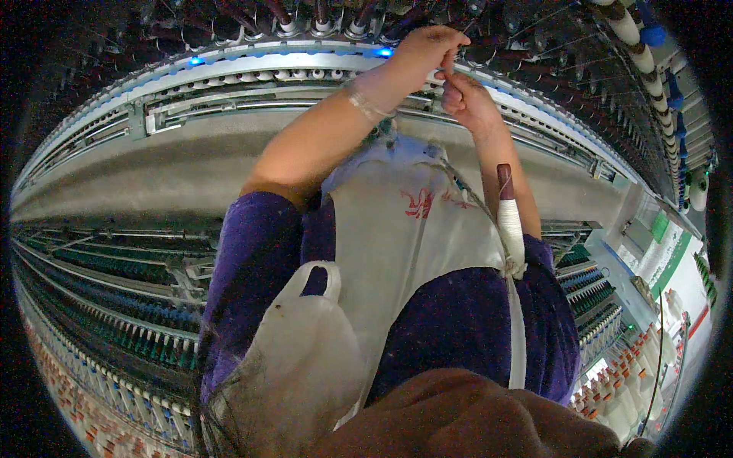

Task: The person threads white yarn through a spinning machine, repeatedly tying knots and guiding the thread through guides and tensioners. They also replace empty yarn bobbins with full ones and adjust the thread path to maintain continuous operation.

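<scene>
Both my hands meet over the upper edge of a long spinning machine (252,62). My left hand (434,52) is bent at the wrist, its fingertips pinched together. Just below it, my right hand (467,101) has its fingers curled in and its thumb and forefinger pointing up to the left fingertips. Any thread between them is too fine to make out. Behind the hands stand dark bobbins (324,11) on a row of spindles. A bobbin wound with white yarn (510,229) sits upright at the right side of my pale apron (382,229), beside my right forearm.
Blue lamps (384,53) glow along the machine's rail. Further rows of spindles (145,320) run at the lower left. A column of white and dark spools (626,30) hangs at the upper right. Several white yarn packages (626,389) stand at the lower right.
</scene>
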A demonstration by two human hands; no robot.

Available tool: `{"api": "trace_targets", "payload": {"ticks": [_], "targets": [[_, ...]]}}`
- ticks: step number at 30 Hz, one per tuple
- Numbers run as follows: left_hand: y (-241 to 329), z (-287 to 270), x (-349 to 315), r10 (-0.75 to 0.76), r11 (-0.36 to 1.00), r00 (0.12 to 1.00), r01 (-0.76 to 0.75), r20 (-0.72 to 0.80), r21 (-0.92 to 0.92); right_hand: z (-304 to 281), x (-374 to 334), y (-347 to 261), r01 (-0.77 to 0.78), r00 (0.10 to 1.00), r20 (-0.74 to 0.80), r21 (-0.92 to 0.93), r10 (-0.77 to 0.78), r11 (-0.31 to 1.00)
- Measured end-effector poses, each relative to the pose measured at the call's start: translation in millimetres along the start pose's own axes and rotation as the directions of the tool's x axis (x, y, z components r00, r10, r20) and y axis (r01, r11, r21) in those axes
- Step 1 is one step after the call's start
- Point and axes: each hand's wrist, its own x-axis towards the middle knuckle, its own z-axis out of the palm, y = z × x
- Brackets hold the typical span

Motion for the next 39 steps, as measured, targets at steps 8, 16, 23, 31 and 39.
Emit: {"api": "trace_targets", "payload": {"ticks": [8, 16, 23, 31, 39], "targets": [[52, 63, -94, -0.276, 0.825, 0.882, 0.422, 0.383, -0.377, 87, -70, -125, 0.481, 0.872, 0.115, -0.381, -0.476, 0.789], [72, 57, -126, 0.290, 0.829, 0.674, -0.531, 0.679, 0.173, 200, -137, -173, -0.091, -0.119, 0.502, -0.864, -0.856, -0.494], [89, 34, -124, 0.075, 0.982, 0.693, -0.177, 0.717, 0.068, 231, -134, -238, -0.767, 0.325, 0.444, -0.393, -0.835, -0.507], [101, 12, -79, 0.294, 0.948, 0.894, -0.317, 0.339, 0.014, 235, -142, -228, -0.702, 0.376, 0.450, -0.432, -0.810, -0.566], [41, -25, -42, 0.305, 0.884, 0.952, -0.285, 0.004, 0.370, 130, -106, -100, -0.007, 0.685, 0.265, -0.929, -0.678, -0.370]]}}
